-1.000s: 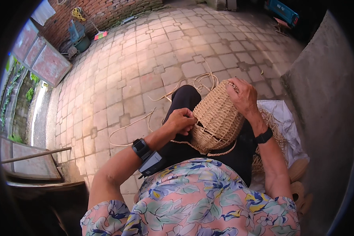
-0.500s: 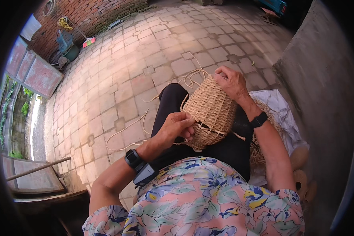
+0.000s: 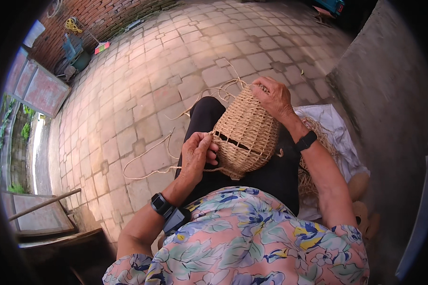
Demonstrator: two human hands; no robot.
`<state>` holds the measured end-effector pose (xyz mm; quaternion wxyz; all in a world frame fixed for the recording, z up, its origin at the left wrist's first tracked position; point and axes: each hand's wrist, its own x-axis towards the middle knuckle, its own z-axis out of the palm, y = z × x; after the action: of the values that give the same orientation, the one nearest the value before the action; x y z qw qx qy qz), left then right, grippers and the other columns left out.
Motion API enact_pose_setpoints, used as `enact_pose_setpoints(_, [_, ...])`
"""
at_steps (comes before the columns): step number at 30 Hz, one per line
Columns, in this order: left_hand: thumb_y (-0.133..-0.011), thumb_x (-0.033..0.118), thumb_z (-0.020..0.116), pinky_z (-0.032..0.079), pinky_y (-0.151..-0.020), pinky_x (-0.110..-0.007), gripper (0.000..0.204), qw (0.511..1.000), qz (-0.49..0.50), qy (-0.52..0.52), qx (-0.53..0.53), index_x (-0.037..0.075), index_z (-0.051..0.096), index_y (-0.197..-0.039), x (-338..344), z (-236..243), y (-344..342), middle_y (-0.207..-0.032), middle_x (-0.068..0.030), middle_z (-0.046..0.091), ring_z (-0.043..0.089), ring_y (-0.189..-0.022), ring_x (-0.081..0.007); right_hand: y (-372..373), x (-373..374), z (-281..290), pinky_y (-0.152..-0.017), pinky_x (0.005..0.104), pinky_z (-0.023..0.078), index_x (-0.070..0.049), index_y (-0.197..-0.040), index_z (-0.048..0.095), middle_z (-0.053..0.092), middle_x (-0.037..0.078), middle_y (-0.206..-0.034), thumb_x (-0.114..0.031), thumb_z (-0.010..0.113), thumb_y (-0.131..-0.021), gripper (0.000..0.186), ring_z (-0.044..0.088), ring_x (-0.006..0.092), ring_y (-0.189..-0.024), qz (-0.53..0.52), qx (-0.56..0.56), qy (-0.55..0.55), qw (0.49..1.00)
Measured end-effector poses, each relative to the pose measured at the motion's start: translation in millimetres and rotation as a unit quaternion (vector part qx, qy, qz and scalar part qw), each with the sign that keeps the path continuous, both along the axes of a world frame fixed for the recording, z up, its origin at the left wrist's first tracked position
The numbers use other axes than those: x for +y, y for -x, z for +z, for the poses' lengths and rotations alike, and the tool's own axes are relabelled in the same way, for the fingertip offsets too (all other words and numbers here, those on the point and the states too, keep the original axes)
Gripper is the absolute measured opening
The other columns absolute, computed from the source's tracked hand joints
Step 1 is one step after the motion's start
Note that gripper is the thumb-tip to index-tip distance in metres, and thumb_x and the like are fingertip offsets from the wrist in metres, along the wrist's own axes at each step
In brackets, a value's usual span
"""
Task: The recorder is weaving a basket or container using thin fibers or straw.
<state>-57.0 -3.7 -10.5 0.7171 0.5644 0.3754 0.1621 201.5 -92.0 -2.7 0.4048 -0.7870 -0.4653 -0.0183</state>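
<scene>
A tan woven straw basket (image 3: 252, 116) lies tilted across my dark-trousered lap. My right hand (image 3: 275, 99) is closed over its far end, fingers curled round the edge. At the basket's left side, my left hand (image 3: 199, 154) pinches the weave with thumb and forefinger, beside a dark gap (image 3: 235, 141) that crosses the basket wall with bare upright strands showing in it. Whether a loose strand is also in that pinch is hidden. A long straw cord (image 3: 145, 178) loops out to the left from near the basket's lower part. More loose cords (image 3: 223, 90) trail from its far end.
To the right, a white sack (image 3: 340, 133) holds a heap of loose straw cord (image 3: 325, 142), next to a grey wall (image 3: 390, 85). Paving tiles (image 3: 142, 90) spread ahead. A wooden pole (image 3: 45, 204) and panels stand at the left; a broom (image 3: 102, 47) rests by the brick wall.
My left hand has moved slightly left and turned more upright, at the left end of the gap. The gap shows wider and longer. My right hand keeps its hold on the far end.
</scene>
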Motion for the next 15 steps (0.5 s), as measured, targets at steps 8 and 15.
enact_pose_setpoints(8, [-0.094,0.022,0.065,0.053,-0.052,-0.021,0.016,0.999,-0.006,0.037,-0.035,0.007,0.060,-0.095,11,-3,4,-0.078,0.0000,0.062,0.057,-0.062,-0.0052,-1,-18,-2,-0.072,0.0363,0.051,-0.003,-0.093,0.068,0.067,0.012,-0.089,-0.014,0.063,-0.084,0.015,0.065,0.0305,-0.079,0.018,-0.003,-0.092,0.996])
enact_pose_setpoints(15, [-0.094,0.013,0.065,0.055,-0.063,-0.022,0.012,0.996,-0.030,-0.018,-0.087,0.002,0.063,-0.097,-9,-5,28,-0.083,-0.0003,0.063,0.059,-0.072,-0.0065,17,-48,13,-0.069,0.0317,0.048,0.001,-0.095,0.065,0.062,0.012,-0.084,-0.006,0.060,-0.083,0.014,0.060,0.0251,-0.074,0.027,0.005,-0.151,0.988])
